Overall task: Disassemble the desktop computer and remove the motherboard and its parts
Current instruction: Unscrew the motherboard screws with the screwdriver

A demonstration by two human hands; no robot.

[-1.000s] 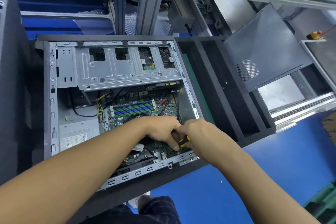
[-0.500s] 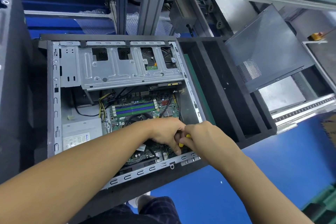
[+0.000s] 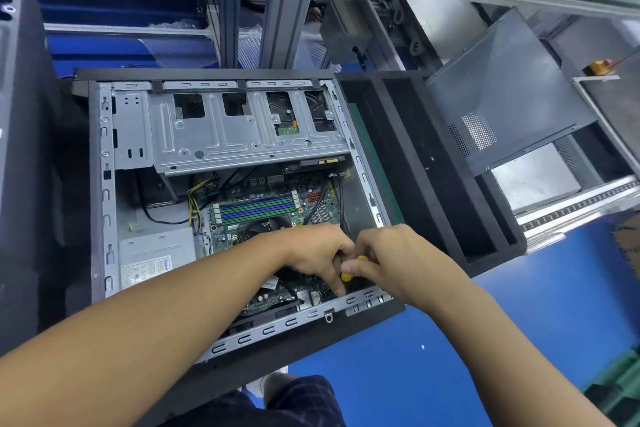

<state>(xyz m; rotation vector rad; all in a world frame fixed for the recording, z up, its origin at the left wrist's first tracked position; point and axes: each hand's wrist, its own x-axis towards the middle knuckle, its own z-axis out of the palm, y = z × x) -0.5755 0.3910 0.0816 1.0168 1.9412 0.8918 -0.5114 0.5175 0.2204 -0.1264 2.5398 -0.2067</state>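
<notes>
Item, right hand [image 3: 398,260]: fingers curled round the yellow handle of a screwdriver [image 3: 346,276], working at the five o'clock corner of the open desktop case [image 3: 104,184]. Item, left hand [image 3: 311,253]: knuckles up, fingers bent down against the same handle from nine o'clock; we cannot tell whether they pinch the shaft, steady a screw or only rest there, and the tip itself is hidden. Item, motherboard [image 3: 311,191]: seated flat in the case floor, green, reaching from under both hands toward twelve o'clock, with its memory slots [image 3: 256,208] and a round cooler fan [image 3: 263,224] in place and cables plugged in. Item, drive cage [image 3: 214,135]: mounted across the twelve o'clock end. Item, power supply [image 3: 156,260]: in place at nine o'clock. Item, side panel [image 3: 512,94]: off the case, leaning well apart at two o'clock beyond a black foam tray [image 3: 433,177]. We judge the task early: the case is opened, a board screw appears to be in hand, and the board, cooler, cables, cage and supply all remain to come out. Against the frame of a second ago, both hands sit at the same corner; the black band of the handle then showing is now covered by fingers, and the whole view sits slightly shifted.
</notes>
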